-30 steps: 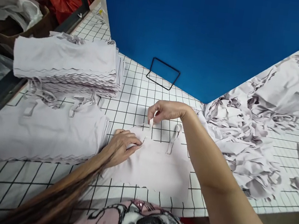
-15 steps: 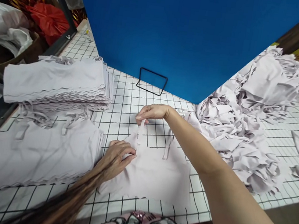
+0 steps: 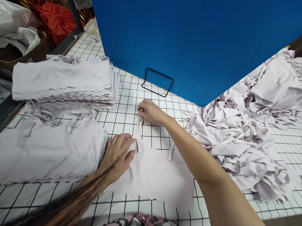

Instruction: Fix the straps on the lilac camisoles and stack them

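A pale camisole-like garment (image 3: 158, 181) with thin straps lies flat on the grid-patterned table in front of me. My left hand (image 3: 118, 155) rests on its upper left edge, thumb and fingers apart beside the base of one strap (image 3: 138, 133). That strap stands up in a slack curve. At its top end is my right hand (image 3: 151, 111), fingers curled; whether they hold the strap cannot be made out. The second strap (image 3: 171, 152) lies on the right, near my right forearm.
Two stacks of similar garments, a far stack (image 3: 62, 82) and a near stack (image 3: 41, 153), stand on the left. A heap of pale fabric pieces (image 3: 248, 141) covers the right. A blue board (image 3: 195, 40) rises behind a black wire frame (image 3: 158, 82).
My right hand has moved away from me and the strap, taut before, now curves slackly. My left hand's fingers have loosened and spread from their pinch near the strap's base.
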`<action>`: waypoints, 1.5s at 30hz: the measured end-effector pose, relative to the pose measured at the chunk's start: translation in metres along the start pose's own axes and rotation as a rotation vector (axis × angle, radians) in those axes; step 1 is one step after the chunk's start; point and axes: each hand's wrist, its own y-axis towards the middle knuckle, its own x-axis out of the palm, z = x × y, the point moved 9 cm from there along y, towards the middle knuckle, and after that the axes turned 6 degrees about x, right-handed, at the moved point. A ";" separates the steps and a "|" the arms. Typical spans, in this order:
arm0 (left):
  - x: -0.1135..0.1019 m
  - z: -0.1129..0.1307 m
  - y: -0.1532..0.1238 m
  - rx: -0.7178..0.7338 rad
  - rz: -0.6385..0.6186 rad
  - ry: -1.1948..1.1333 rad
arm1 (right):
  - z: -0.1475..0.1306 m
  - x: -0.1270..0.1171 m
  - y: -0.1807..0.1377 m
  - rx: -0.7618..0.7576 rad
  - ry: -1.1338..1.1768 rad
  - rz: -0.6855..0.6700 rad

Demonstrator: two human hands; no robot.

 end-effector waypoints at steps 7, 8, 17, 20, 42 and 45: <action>0.030 0.014 -0.003 0.174 -0.134 0.179 | -0.023 0.028 -0.070 -0.099 -0.295 0.016; 0.035 0.013 -0.004 0.179 -0.158 0.211 | -0.022 0.032 -0.080 -0.078 -0.328 0.009; 0.046 0.007 -0.001 0.231 -0.154 0.271 | 0.055 -0.054 -0.251 0.620 -0.499 0.500; 0.049 0.005 -0.001 0.228 -0.165 0.270 | 0.075 -0.070 -0.303 0.735 -0.526 0.511; 0.054 0.136 0.093 0.283 -0.245 -0.247 | 0.008 -0.119 -0.289 0.344 0.155 0.446; 0.056 0.154 0.109 0.209 -0.254 -0.436 | -0.040 -0.163 -0.290 -0.029 0.740 0.526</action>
